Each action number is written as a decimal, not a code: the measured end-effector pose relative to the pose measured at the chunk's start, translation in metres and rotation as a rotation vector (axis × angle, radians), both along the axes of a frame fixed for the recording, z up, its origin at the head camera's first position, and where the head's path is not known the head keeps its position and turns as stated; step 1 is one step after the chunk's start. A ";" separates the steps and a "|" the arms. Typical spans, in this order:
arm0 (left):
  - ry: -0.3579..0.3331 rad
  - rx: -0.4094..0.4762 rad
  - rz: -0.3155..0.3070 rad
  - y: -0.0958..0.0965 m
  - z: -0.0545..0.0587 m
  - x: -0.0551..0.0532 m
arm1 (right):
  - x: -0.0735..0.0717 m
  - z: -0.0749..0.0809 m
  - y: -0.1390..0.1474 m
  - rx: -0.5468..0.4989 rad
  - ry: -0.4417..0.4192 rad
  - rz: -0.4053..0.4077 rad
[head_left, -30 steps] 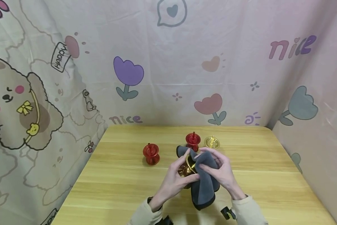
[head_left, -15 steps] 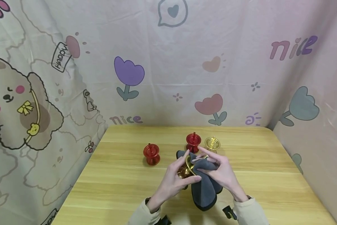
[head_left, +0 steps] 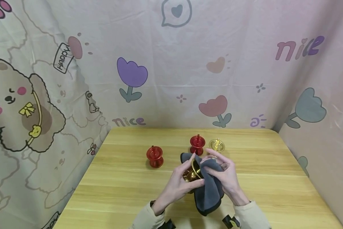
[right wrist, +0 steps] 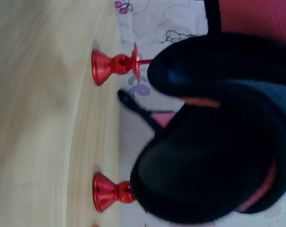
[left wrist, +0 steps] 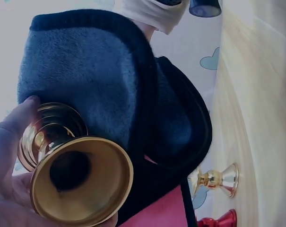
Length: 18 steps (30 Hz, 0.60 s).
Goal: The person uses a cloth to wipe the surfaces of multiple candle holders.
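My left hand [head_left: 178,184] holds a gold candlestick [head_left: 191,174] on its side, thumb and fingers spread around its dish and stem. In the left wrist view, the hollow flared base of this candlestick [left wrist: 81,184] faces the camera, dark inside. My right hand [head_left: 227,175] pinches a dark grey cloth [head_left: 207,194] with black edging, bunched against the candlestick's dish. Part of the dish and the right fingertips are hidden behind its folds. The cloth [right wrist: 204,161] hangs down below both hands and fills much of the right wrist view, showing a pink underside.
Two red candlesticks stand upright on the wooden table [head_left: 108,184], one at left [head_left: 154,156] and one further back [head_left: 197,144]. Beside the back one is another gold candlestick [head_left: 216,145], just beyond the right hand. A printed curtain [head_left: 165,63] closes off the back and sides.
My right hand has shifted the cloth over the candlestick's dish, its fingers bending and moving slightly. A gold edge seen near those fingers half a second ago is now covered. The left hand keeps its hold.
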<state>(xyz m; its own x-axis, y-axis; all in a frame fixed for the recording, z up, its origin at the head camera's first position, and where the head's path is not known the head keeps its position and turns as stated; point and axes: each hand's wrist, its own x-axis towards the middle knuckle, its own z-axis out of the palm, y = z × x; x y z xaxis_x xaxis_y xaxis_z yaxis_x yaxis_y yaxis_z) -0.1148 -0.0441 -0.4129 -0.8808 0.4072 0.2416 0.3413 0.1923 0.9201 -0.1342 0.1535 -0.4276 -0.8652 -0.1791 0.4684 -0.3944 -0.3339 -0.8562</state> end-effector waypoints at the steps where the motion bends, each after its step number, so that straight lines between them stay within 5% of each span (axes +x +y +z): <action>1: 0.002 0.002 -0.004 0.000 0.000 0.000 | 0.000 0.000 0.000 -0.046 -0.018 0.010; 9: 0.012 0.024 -0.016 0.000 -0.004 -0.002 | 0.002 0.003 0.001 -0.127 -0.044 0.020; 18: -0.025 0.060 0.021 0.000 -0.002 -0.001 | 0.003 0.000 0.002 0.196 0.151 -0.068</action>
